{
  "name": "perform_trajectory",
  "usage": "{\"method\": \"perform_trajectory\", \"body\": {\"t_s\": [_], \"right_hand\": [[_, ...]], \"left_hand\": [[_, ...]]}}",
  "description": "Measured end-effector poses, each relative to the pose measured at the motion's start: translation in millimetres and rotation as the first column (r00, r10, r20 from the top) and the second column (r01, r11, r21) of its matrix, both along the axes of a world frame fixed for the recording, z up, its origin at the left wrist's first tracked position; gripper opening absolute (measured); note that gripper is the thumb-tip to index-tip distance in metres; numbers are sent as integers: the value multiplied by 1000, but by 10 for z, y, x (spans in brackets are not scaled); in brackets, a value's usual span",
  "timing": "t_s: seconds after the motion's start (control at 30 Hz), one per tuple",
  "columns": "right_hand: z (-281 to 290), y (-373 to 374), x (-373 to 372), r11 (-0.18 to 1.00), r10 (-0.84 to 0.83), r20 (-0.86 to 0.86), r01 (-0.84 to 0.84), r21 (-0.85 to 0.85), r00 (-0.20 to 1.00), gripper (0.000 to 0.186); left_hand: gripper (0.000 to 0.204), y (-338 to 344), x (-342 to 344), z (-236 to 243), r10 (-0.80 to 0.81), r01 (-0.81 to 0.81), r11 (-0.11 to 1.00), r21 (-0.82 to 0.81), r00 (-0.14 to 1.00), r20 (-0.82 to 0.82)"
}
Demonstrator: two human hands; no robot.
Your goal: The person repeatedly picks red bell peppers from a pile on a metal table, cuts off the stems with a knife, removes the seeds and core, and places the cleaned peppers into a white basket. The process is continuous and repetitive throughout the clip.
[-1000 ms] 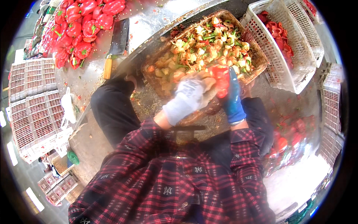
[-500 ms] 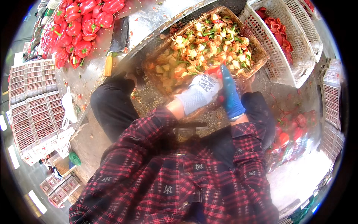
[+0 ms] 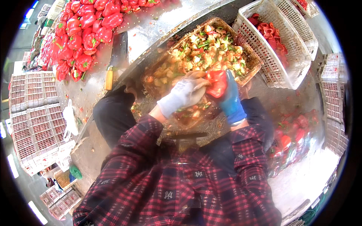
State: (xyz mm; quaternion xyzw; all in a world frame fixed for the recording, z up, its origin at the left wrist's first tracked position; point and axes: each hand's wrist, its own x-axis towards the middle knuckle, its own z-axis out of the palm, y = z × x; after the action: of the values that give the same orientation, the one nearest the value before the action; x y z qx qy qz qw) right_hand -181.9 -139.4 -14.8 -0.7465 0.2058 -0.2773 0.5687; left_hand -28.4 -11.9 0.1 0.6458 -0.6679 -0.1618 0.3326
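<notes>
A red bell pepper [image 3: 217, 83] is held in my right hand [image 3: 232, 100], which wears a blue-coated glove and wraps it from the right side. My left hand [image 3: 184, 94], in a pale grey glove with yellowish fingertips, is beside the pepper's left side with fingers curled in. Whatever those fingers hold, if anything, is hidden. Both hands are over the near edge of a dirty tray [image 3: 253, 75] heaped with pale pepper cores [image 3: 196, 52] and green stems.
Whole red peppers [image 3: 86, 37] are piled on the metal table at the upper left, near a cleaver [image 3: 109, 77] with a wooden handle. A white crate [image 3: 298, 71] with red pepper pieces [image 3: 269, 32] stands at the right. Bagged peppers [image 3: 290, 139] lie lower right; crates [image 3: 36, 120] are stacked left.
My left hand has drawn back to the left and turned, with its fingers now curled. The red pepper shows much more in my right hand. The whole view has shifted slightly.
</notes>
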Motion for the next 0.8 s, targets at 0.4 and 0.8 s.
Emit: {"method": "perform_trajectory", "body": {"t_s": [0.4,0.8], "right_hand": [[-38,142,-25,27,-294,103,-99,995,950,71],[315,313,-357,544,-348,254,-26,839,902,30]], "left_hand": [[26,151,-77,616,291,-368,913,177,283,-914],[44,451,-144,24,649,-557,753,351,716,-256]]}}
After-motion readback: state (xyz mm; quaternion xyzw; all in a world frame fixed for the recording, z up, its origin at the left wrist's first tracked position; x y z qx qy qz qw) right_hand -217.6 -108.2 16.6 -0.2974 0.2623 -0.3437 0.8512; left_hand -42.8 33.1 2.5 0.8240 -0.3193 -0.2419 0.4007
